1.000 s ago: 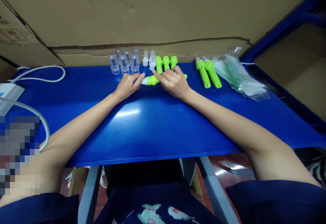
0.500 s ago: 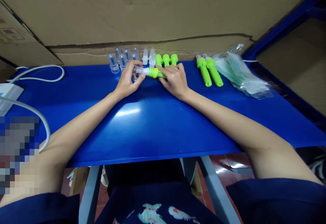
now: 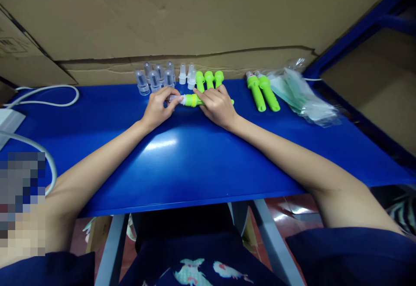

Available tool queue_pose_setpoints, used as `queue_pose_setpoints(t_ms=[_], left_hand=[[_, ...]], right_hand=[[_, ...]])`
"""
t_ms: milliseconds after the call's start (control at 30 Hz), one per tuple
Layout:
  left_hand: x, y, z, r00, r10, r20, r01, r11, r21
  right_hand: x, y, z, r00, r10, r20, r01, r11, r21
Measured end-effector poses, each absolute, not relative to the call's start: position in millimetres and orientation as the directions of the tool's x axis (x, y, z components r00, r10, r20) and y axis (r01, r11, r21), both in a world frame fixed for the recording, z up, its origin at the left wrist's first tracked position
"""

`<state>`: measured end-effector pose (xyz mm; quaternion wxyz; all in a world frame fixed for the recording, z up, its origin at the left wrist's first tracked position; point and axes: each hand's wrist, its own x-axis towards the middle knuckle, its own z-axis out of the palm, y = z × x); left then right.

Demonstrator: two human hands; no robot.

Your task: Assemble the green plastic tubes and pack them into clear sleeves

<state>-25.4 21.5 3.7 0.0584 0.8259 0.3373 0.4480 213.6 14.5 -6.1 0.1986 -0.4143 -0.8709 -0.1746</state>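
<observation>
Both hands hold a bright green handle (image 3: 191, 100) level above the blue table, near its back. A yellow ring and a white collar sit at its left end, followed by a clear, narrow tip (image 3: 173, 98). My left hand (image 3: 158, 108) pinches that clear tip between thumb and fingers. Wrapped round the green body is my right hand (image 3: 218, 106), hiding much of it; the handle's end pokes out on the right. Just behind the hands stand several clear caps (image 3: 142, 82), clear tips with white bases (image 3: 182, 76) and green handles (image 3: 209, 79).
Two green handles with clear tips (image 3: 257, 92) lie to the right, beside a plastic bag (image 3: 302, 97) with pale green contents. A white cable (image 3: 66, 87) loops at the left near a white box (image 3: 11, 123). Cardboard (image 3: 195, 17) walls the back of the blue table (image 3: 195, 160).
The handle has come slightly down and left in the picture, still held by both hands. My left fingers have closed further over the clear tip. The whole view has shifted slightly.
</observation>
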Motion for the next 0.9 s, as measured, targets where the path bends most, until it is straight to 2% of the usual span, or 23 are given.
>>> queue_pose_setpoints(t_ms=[100, 233, 333, 633, 767, 900], left_hand=[[-25.1, 20.0, 4.9, 0.363, 0.649, 0.669, 0.48, -0.745, 0.463], [-23.1, 22.6, 3.4, 0.323, 0.75, 0.578, 0.403, -0.661, 0.633], [-22.4, 27.8, 0.5, 0.296, 0.783, 0.547, 0.339, -0.621, 0.706], [-23.7, 33.6, -0.6, 0.334, 0.804, 0.492, 0.185, -0.567, 0.803], [-23.7, 34.8, -2.3, 0.315, 0.818, 0.481, 0.141, -0.541, 0.829], [-23.9, 37.4, -4.4, 0.272, 0.83, 0.488, 0.12, -0.532, 0.838]], right_hand=[[212.4, 12.8, -4.4, -0.595, 0.653, 0.469, 0.785, 0.598, 0.162], [209.4, 11.7, -2.4, -0.575, 0.667, 0.474, 0.799, 0.582, 0.15], [205.9, 8.9, 1.2, -0.581, 0.659, 0.477, 0.793, 0.59, 0.151], [200.4, 4.3, 10.5, -0.697, 0.593, 0.403, 0.696, 0.695, 0.179], [202.2, 6.7, 12.2, -0.705, 0.592, 0.392, 0.681, 0.719, 0.138], [212.1, 9.2, 21.7, -0.626, 0.655, 0.423, 0.745, 0.663, 0.075]])
